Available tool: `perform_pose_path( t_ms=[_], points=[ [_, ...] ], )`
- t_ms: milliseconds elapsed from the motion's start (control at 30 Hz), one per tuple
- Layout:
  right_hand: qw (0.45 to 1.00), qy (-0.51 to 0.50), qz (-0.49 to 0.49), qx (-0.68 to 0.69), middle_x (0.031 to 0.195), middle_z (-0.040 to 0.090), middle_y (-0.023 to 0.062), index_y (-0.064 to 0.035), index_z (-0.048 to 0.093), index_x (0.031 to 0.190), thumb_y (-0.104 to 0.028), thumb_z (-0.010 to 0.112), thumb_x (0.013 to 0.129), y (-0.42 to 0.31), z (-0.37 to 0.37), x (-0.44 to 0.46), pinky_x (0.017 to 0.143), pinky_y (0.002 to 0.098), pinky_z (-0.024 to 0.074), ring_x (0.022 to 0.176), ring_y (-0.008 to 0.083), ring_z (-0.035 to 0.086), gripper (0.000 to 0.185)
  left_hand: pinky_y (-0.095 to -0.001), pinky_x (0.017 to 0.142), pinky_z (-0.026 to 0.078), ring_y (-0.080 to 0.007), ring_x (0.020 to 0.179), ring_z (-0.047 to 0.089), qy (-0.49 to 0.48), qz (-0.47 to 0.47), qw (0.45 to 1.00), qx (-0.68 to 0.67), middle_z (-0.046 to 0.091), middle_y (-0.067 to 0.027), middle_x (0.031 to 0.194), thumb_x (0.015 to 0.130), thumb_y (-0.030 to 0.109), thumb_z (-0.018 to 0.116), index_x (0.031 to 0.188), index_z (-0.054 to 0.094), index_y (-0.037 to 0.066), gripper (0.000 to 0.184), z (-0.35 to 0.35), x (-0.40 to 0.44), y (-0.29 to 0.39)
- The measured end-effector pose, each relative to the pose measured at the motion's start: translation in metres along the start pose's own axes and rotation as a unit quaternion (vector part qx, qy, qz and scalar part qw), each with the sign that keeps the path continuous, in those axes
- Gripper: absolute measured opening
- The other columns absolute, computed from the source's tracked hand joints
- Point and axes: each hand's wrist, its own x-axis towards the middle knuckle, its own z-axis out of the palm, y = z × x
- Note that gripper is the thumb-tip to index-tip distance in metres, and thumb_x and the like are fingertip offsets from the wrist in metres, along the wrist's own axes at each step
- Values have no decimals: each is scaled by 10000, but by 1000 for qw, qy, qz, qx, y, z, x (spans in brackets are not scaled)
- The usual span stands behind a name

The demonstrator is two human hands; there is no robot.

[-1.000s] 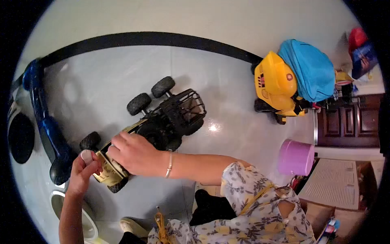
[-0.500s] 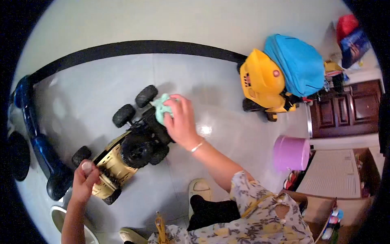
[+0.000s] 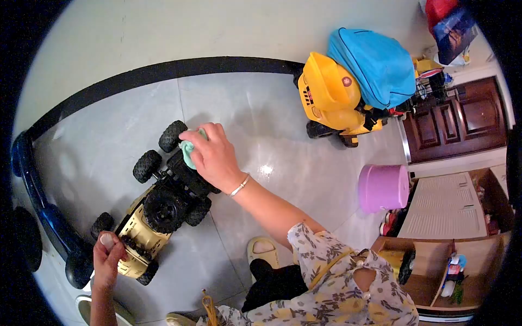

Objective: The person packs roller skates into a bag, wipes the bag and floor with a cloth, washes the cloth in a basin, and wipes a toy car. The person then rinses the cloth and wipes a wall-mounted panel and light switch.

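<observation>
A tan toy off-road truck (image 3: pixel 142 234) with big black knobby wheels stands at a slant on the grey floor. My left hand (image 3: pixel 109 259) grips its near left end, thumb on top. In my right hand (image 3: pixel 216 157) is a crumpled mint-green cloth (image 3: pixel 188 154), pressed against the truck's far black end, close to a far wheel (image 3: pixel 173 136). The fingers partly cover the cloth and that end of the truck. A spare wheel (image 3: pixel 161 209) sits on top of the truck.
Beyond the truck, a black baseboard (image 3: pixel 217 64) runs along the wall. A dark blue curved frame (image 3: pixel 46 212) stands left. To the right are a yellow ride-on toy (image 3: pixel 331 87) carrying a blue bag (image 3: pixel 375 68), a pink bucket (image 3: pixel 383 188) and a shoe cabinet (image 3: pixel 443 206).
My right hand and the cloth have shifted left, up against the far wheel. The whole view has shifted slightly; my left hand keeps its hold on the truck.
</observation>
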Motion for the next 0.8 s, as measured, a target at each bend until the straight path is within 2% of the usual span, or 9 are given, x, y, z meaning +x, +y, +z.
perform_pose_path(
  t_ms=[67, 200, 267, 433, 500, 600, 633, 667, 800],
  points=[
    [996, 61, 1, 64, 951, 527, 118, -73, 587, 922, -9, 542, 732, 3, 1, -1, 714, 399, 473, 849, 308, 522, 205, -238, 582, 425, -97, 613, 506, -3, 0, 1000, 8, 515, -4, 693, 867, 97, 582, 893, 481, 74, 106, 0, 1, 1],
    [990, 59, 27, 127, 863, 540, 106, -68, 597, 873, -31, 551, 742, 2, -6, 1, 684, 372, 466, 809, 281, 544, 143, -238, 590, 406, -100, 607, 492, 1, 3, 999, 33, 517, -4, 684, 865, 138, 583, 866, 494, 68, 113, 0, -1, 1],
    [979, 72, 28, 187, 809, 544, 94, -70, 590, 865, -83, 617, 762, -8, -12, 1, 665, 347, 456, 772, 270, 559, 107, -238, 590, 400, -100, 605, 486, 8, 2, 1000, 25, 513, -2, 680, 865, 146, 581, 855, 497, 66, 117, 2, -2, 4],
    [971, 68, 28, 227, 793, 554, 104, -67, 549, 814, -231, 706, 757, -32, -10, 5, 674, 389, 458, 744, 310, 557, 234, -245, 582, 396, -94, 600, 471, 65, 10, 997, 51, 491, 12, 671, 890, 159, 571, 857, 509, 65, 118, 5, -8, 24],
    [970, 94, 7, 223, 784, 561, 84, -59, 582, 839, -179, 725, 767, -34, -9, 5, 640, 319, 448, 710, 220, 562, 200, -236, 598, 401, -88, 634, 486, 39, 7, 999, 30, 494, 16, 685, 894, 147, 565, 866, 516, 58, 105, 1, 3, 25],
    [970, 81, 59, 219, 792, 579, 49, -45, 578, 835, -164, 705, 804, -33, -3, -2, 680, 272, 467, 728, 134, 560, 177, -235, 610, 405, -86, 652, 495, 38, -2, 999, 25, 513, 11, 697, 890, 150, 573, 854, 516, 61, 112, -2, -2, 21],
    [959, 96, 109, 245, 780, 565, 118, -58, 577, 832, -212, 709, 775, -35, -2, -4, 636, 378, 458, 716, 294, 566, 211, -236, 616, 406, -86, 655, 496, 18, -7, 999, 35, 519, 9, 699, 889, 152, 572, 848, 515, 62, 114, -6, -3, 18],
    [969, 106, 88, 203, 786, 563, 120, -52, 573, 838, -194, 713, 767, -31, -3, -5, 631, 378, 463, 713, 297, 568, 211, -236, 622, 406, -87, 655, 497, 14, -5, 999, 35, 521, 8, 700, 890, 151, 568, 842, 515, 63, 113, -8, -2, 17],
    [995, 6, 29, 90, 849, 557, 104, -71, 556, 856, -131, 711, 738, -31, 0, -29, 642, 384, 463, 767, 301, 564, 204, -229, 639, 408, -86, 670, 505, -6, -11, 999, 45, 534, 1, 709, 886, 140, 560, 845, 509, 58, 105, -15, -6, 17]
  ],
)
